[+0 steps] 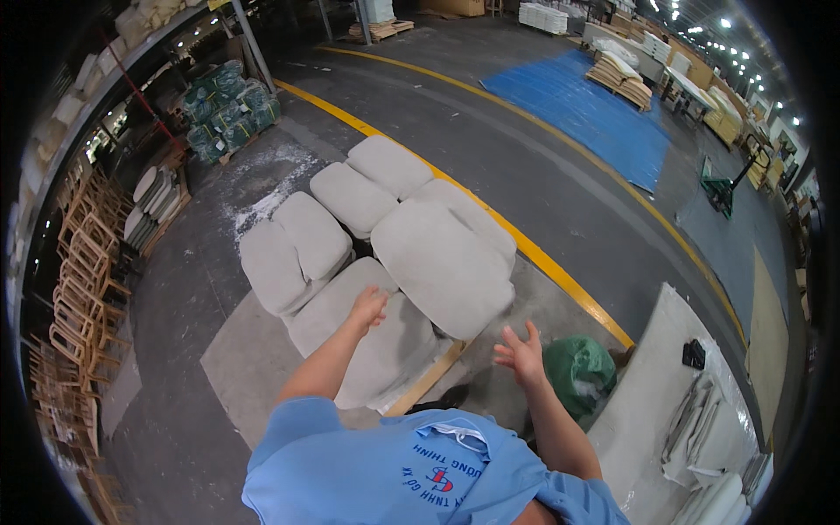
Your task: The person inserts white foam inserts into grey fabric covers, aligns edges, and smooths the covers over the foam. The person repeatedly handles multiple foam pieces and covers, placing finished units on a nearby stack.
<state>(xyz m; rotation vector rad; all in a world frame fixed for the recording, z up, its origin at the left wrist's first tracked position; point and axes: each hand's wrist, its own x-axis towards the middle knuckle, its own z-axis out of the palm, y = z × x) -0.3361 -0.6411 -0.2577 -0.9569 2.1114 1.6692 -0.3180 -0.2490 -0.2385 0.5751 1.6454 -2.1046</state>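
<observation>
- Resting left hand (368,307), fingers loosely curled, on pale grey cushion (372,337): plump, rounded, fabric-covered, lowest in stack, just left of yellow floor line (560,271).
- Right hand (521,353) spread, empty, right of cushion.
- Green bag (579,372) beside right hand.

Pallet (435,374) mostly under cushions (385,337)

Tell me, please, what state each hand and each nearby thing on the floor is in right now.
left hand: open, palm down on a grey cushion.
right hand: open, fingers spread, holding nothing, in the air.
grey cushions: piled loosely on the floor, overlapping.
green bag: crumpled, on the floor beside the right hand.
wooden chair frames: stacked along the left.
</observation>
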